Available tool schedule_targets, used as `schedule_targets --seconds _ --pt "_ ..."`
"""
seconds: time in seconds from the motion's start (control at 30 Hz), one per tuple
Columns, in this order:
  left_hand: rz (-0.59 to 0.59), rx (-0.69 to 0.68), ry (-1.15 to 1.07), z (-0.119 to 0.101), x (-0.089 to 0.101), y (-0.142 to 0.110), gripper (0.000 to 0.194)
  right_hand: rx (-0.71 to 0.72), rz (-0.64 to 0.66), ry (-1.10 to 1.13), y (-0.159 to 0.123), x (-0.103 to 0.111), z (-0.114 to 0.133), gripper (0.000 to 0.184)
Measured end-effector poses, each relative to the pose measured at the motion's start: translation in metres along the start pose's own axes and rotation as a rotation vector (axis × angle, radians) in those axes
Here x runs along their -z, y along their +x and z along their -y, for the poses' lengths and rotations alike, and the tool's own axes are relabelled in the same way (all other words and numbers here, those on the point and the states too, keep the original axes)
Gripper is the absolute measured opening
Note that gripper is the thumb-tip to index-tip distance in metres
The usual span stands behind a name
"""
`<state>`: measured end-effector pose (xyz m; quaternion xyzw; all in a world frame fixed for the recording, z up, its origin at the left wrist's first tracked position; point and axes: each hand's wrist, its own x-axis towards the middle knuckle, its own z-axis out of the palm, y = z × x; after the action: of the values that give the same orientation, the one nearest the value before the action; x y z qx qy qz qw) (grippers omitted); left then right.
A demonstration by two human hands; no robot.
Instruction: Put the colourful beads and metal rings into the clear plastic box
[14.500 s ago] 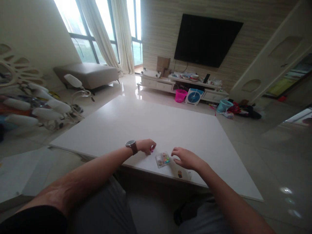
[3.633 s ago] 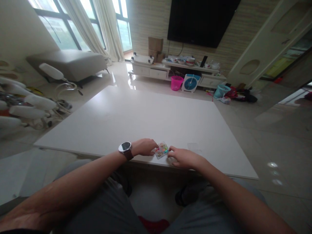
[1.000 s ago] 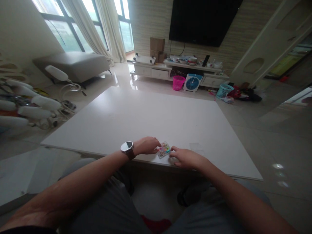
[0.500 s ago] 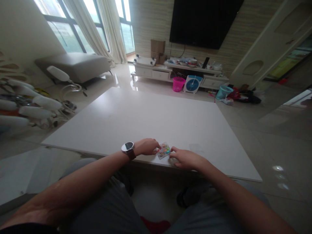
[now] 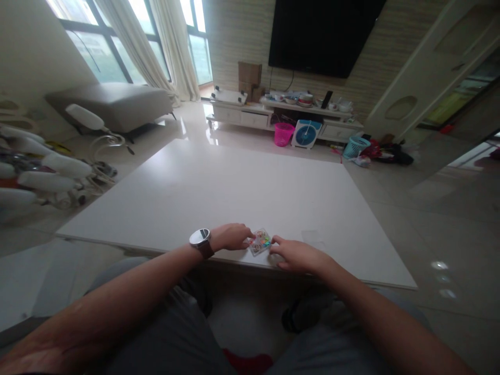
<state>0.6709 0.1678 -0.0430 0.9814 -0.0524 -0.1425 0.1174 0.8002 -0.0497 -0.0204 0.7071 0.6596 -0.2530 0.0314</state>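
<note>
A small clear plastic box (image 5: 259,249) lies on the white table (image 5: 242,187) close to its near edge. Inside it are several compartments with small bright pieces, green, blue and orange-red, and tan ring-like ones. My left hand (image 5: 233,236), with a watch (image 5: 200,237) on the wrist, grips the left corner of the box between thumb and index finger. At the right side of the box is my right hand (image 5: 294,253), its bent fingers spread and the fingertips at the edge. A thin transparent lid-like sheet (image 5: 311,237) rests on the table to the right.
Beyond the table stand a low TV cabinet (image 5: 255,119) with dishes, a pink basket (image 5: 283,134), a blue-and-white fan (image 5: 307,134) and a light blue basket (image 5: 355,147). White padded chair-like parts (image 5: 66,164) are at the left, with a grey bench (image 5: 113,104) behind.
The whole view has shifted slightly. Both hands stay at the box in nearly the same pose; nothing has visibly been picked up or let go.
</note>
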Motion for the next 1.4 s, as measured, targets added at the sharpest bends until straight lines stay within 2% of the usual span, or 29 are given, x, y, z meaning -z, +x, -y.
schedule_targets --seconds 0.43,0.8,1.17,1.4 --pt "0.007 -0.019 -0.013 0.0032 -0.003 0.0033 0.043 -0.016 0.021 0.018 -0.0009 0.0036 0.0033 0.031" --pt "0.028 -0.002 -0.045 0.0007 0.0021 0.0017 0.045 -0.013 0.005 0.005 0.0 0.0009 0.0011 0.03" --pt "0.055 0.025 -0.07 -0.0018 0.0037 0.0009 0.047 -0.015 0.026 0.025 -0.0003 0.0028 0.0012 0.038" --pt "0.058 0.031 -0.047 -0.0024 0.0003 -0.0013 0.051 -0.018 0.026 0.024 0.002 0.0014 -0.0007 0.034"
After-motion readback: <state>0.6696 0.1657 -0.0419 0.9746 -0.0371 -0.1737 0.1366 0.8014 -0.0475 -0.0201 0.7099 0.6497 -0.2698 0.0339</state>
